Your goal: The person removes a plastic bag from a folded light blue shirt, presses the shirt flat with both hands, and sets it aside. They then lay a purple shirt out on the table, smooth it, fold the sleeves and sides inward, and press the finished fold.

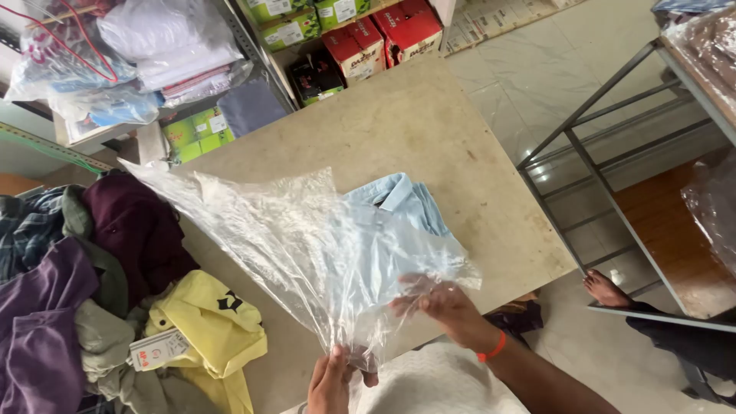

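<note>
The clear plastic bag (291, 245) veils much of the folded light-blue shirt (399, 211) and the right hand's fingers (418, 295), while the picture's bottom edge cuts off the left hand (331, 383) at the wrist.

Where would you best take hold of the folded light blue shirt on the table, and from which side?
Probably at the folded shirt's near edge, coming from the person's side: it lies flat with the collar pointing away, and the clear plastic bag covers its left part, leaving the right side free.

A shirt (406, 211) lies mid-table (429, 123) under a plastic bag (299, 245); a clothes pile (115, 291) at nine o'clock, boxes (368, 38) at twelve
</note>
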